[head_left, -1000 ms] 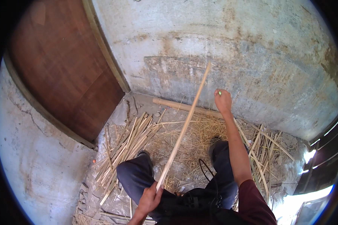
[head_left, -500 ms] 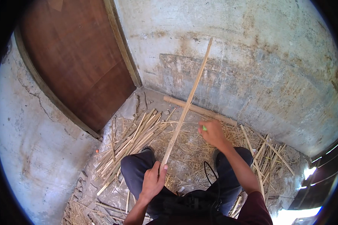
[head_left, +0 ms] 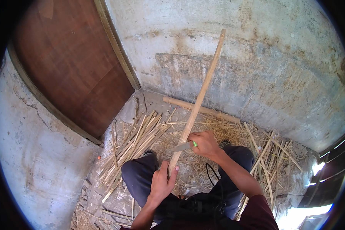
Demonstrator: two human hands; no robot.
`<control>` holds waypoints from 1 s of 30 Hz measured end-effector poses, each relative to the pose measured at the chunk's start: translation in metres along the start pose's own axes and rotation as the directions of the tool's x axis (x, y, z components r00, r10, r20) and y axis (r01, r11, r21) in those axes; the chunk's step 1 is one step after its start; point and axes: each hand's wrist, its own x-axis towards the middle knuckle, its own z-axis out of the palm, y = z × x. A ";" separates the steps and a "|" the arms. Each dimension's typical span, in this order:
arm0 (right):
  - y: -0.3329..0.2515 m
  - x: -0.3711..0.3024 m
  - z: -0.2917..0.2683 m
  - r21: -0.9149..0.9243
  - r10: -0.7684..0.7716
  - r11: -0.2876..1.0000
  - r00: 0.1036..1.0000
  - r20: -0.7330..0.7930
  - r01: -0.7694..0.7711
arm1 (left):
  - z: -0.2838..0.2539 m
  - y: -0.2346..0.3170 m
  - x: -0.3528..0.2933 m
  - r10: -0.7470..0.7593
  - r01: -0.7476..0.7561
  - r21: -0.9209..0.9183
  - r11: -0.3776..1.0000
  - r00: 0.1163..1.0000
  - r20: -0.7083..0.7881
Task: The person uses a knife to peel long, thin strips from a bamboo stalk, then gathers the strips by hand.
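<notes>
A long split bamboo strip (head_left: pixel 207 81) slants up and away from me, its far end in front of the wall. Near its lower end my left hand (head_left: pixel 163 183) is closed around it, thumb along the right side. My right hand (head_left: pixel 204 145) grips a knife (head_left: pixel 183 146) with a bright green handle, mostly hidden in the fist. The knife's blade lies across the strip, a little above my left hand, and appears to touch it.
Thin bamboo strips (head_left: pixel 136 142) lie heaped on the floor at left, with another pile (head_left: pixel 272 165) at right. A bamboo pole (head_left: pixel 203 109) rests along the wall's foot. Shavings (head_left: pixel 218 128) litter the floor between my knees. A brown door (head_left: pixel 73 65) stands at far left.
My right hand has moved left and down, bringing the knife blade onto the strip. The strip has turned, showing a broader face, and its far end has shifted slightly right and up.
</notes>
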 end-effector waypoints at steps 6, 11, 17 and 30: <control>0.001 -0.002 0.003 0.052 -0.033 0.998 0.998 -0.061 0.036 | 0.003 0.002 0.003 -0.015 0.014 0.023 1.000 1.000 0.019; 0.001 -0.004 0.005 0.037 -0.035 0.999 0.999 -0.014 0.036 | 0.005 0.002 0.004 -0.006 0.005 0.033 0.999 1.000 0.012; -0.001 -0.005 0.005 0.001 -0.037 0.999 0.998 -0.050 0.037 | 0.010 0.003 0.003 -0.028 0.027 0.015 1.000 0.999 0.046; -0.005 -0.004 0.007 -0.069 0.043 0.996 0.993 -0.108 -0.051 | 0.011 -0.021 0.010 -0.108 0.304 -0.496 0.813 0.917 0.385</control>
